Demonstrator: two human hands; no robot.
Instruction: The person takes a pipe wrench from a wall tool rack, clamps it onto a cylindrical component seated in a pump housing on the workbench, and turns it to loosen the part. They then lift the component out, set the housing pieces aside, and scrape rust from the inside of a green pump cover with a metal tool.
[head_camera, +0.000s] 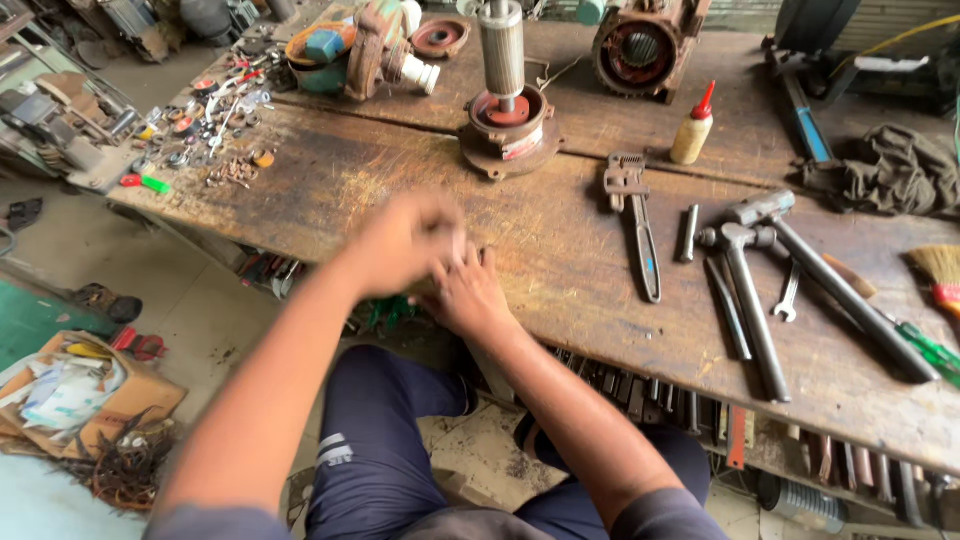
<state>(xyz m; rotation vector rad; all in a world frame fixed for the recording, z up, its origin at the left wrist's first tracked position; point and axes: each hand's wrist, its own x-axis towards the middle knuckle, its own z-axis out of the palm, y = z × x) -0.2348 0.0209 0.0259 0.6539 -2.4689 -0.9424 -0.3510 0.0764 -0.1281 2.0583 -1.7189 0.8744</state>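
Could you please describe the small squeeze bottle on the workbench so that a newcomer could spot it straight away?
Start at the long wooden workbench and look toward its far edge, right of the upright motor rotor. The bottle stands there, just beyond the pipe wrench. It is the only pale yellow plastic thing there, with a pointed red cap, among grey metal tools.

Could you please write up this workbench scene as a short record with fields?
Setting: worn wooden workbench
Left hand: blurred, raised at the near edge; what it holds cannot be told
Right hand: at the bench edge, touching the left
Middle: rotor on a round housing, pipe wrench
Right: two hammers, glue bottle, brush
Far left: small loose parts
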